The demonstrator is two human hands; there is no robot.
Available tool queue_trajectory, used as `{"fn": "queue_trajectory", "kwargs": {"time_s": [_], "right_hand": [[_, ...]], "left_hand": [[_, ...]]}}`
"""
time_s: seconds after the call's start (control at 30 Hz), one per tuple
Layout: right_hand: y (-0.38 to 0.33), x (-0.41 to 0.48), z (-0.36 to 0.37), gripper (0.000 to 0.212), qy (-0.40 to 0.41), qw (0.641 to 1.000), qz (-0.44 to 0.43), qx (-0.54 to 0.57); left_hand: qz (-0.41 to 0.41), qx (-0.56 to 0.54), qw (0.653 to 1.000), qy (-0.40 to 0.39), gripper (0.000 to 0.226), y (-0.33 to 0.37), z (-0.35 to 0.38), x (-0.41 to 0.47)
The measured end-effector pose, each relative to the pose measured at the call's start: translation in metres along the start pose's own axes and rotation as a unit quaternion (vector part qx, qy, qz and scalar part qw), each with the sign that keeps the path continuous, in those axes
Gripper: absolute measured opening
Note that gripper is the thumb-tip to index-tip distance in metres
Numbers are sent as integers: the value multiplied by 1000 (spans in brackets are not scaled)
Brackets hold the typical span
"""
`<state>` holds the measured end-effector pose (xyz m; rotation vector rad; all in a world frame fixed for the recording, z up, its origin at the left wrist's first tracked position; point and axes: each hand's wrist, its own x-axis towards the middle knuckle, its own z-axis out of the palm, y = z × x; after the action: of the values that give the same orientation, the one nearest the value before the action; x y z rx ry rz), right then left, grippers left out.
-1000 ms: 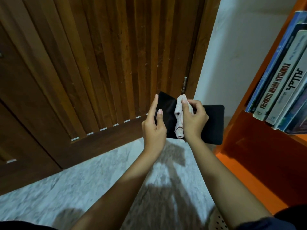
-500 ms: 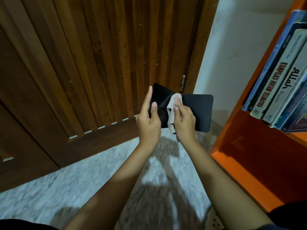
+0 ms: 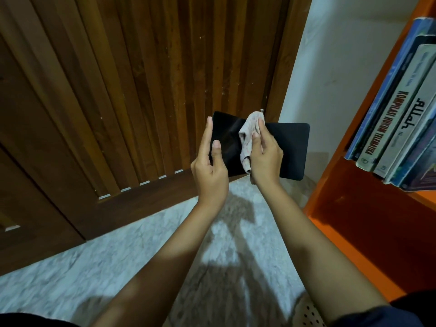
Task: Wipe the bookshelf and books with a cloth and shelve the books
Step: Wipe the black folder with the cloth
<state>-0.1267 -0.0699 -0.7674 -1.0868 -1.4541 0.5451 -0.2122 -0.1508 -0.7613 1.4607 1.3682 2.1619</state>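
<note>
We see the black book held up in the air in front of a slatted wooden door, opened flat with its dark cover towards us. We can read no title or marking on it, and its middle is hidden behind the cloth and the right hand.

The pale cloth is bunched against the centre of the cover. The right hand grasps it with curled fingers and presses it onto the book; a loose end hangs down beside the wrist.

The left hand holds the book's left edge, thumb laid on the cover and forefinger straight along the edge. Its other fingers are behind the book, so we cannot see how they lie.

To the right stands the orange bookshelf, cut off by the frame's edge. A row of books leans on its upper shelf; only their spines and lower ends show, and the rightmost ones run out of view.

Below is a pale marbled floor, crossed by the arms' shadow, with a white wall between door and shelf. At the bottom edge we make out a perforated surface, too cropped to identify.
</note>
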Motion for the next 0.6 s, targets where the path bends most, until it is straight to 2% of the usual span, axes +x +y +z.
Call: {"fn": "queue_trajectory", "kwargs": {"time_s": [0.17,0.43,0.6], "right_hand": [[7,-18,-1,38,1,995,83,56],[25,-52,3,36,-39,989,133,52],[38,-66,5,35,-59,973,209,74]], "left_hand": [[-11,-6,1000,17,41,-4,3,-6],[-25,-8,999,26,42,-17,-2,-8],[-41,2,999,25,42,-27,-5,-10]]}}
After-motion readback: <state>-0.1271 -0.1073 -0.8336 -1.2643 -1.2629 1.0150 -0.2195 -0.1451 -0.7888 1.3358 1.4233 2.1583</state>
